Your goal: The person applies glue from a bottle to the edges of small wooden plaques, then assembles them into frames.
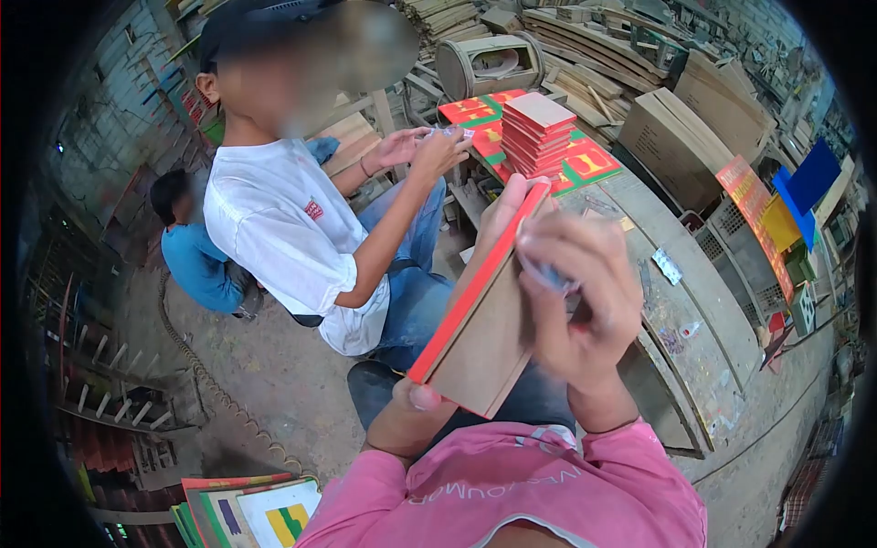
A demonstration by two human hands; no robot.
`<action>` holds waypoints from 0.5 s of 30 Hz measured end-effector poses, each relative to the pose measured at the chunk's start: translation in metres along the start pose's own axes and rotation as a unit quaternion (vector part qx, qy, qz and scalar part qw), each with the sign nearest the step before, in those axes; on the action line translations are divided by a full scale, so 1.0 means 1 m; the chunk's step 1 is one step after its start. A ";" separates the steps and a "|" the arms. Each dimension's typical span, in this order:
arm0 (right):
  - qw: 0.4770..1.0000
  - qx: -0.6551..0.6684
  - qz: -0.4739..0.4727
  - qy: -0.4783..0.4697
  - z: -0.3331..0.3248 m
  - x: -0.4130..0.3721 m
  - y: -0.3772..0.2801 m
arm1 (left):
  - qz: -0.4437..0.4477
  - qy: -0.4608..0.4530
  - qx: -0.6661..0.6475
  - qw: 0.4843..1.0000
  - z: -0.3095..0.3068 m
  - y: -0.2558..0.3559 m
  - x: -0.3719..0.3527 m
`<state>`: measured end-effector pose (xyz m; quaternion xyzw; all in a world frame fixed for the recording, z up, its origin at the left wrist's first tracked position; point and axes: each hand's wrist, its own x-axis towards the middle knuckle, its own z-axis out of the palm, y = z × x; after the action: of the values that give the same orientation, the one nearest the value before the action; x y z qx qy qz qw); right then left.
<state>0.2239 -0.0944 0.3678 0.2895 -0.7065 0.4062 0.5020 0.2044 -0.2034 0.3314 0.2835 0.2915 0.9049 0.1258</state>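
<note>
A flat brown board with a red edge (484, 333) is held up at a slant in front of my chest. My left hand (498, 215) grips it from behind, with fingertips showing at its top and a thumb at its lower corner. Beside the board's upper right face is my right hand (585, 283), blurred by motion. Its fingers are curled around a small, bluish, see-through thing (548, 272) that I cannot make out. Beyond my hands, a stack of red-edged boards (539, 128) stands on red, green and yellow painted panels (589, 163).
A co-worker in a white shirt (283, 219) sits at the left, both hands around a small item. Another person in blue (201, 265) crouches farther back. The worktable (681, 301) holds a small packet (667, 266). Painted boards (251, 511) lie at the lower left.
</note>
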 end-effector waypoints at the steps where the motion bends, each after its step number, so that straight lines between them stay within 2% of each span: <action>1: 1.000 0.010 -0.017 -0.010 0.001 -0.001 -0.006 | 0.050 0.023 0.037 0.998 0.014 0.003 -0.002; 2: 0.999 0.021 -0.034 -0.020 0.001 -0.002 -0.010 | 0.049 0.022 0.036 0.998 0.012 0.004 -0.002; 4: 0.999 0.005 -0.020 -0.031 -0.002 -0.003 -0.006 | -0.019 0.002 -0.048 0.999 0.008 0.008 0.002; 5: 1.000 0.003 -0.013 -0.006 -0.001 -0.002 0.001 | -0.085 0.179 -0.050 0.979 0.027 0.007 0.013; 6: 1.000 0.001 -0.007 0.019 0.000 -0.001 0.005 | -0.086 0.179 -0.050 0.979 0.024 0.005 0.012; 7: 1.000 -0.016 -0.021 0.000 -0.003 0.002 0.000 | -0.031 0.088 -0.087 0.992 0.017 0.000 0.010; 9: 1.000 -0.001 -0.024 -0.011 -0.002 -0.001 -0.006 | 0.077 -0.095 -0.156 0.980 0.007 -0.006 0.004; 10: 0.999 0.015 -0.030 -0.021 -0.002 -0.002 -0.008 | 0.076 -0.094 -0.156 0.980 0.009 -0.008 0.004; 12: 0.999 -0.008 -0.031 -0.010 -0.003 0.000 -0.002 | 0.045 0.090 -0.004 0.995 0.017 -0.009 0.004; 13: 1.000 -0.009 -0.019 0.005 -0.002 0.001 -0.001 | 0.012 0.101 0.109 0.989 0.031 0.009 0.005; 14: 1.000 -0.011 -0.008 0.021 -0.001 0.001 -0.001 | 0.012 0.101 0.109 0.989 0.017 0.010 0.008; 15: 0.999 -0.020 -0.037 -0.026 -0.006 0.002 -0.009 | -0.020 -0.041 -0.131 0.990 -0.004 0.007 0.012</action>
<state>0.2330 -0.0936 0.3733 0.3155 -0.7161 0.3659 0.5038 0.1922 -0.2061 0.3378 0.2957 0.1707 0.9201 0.1921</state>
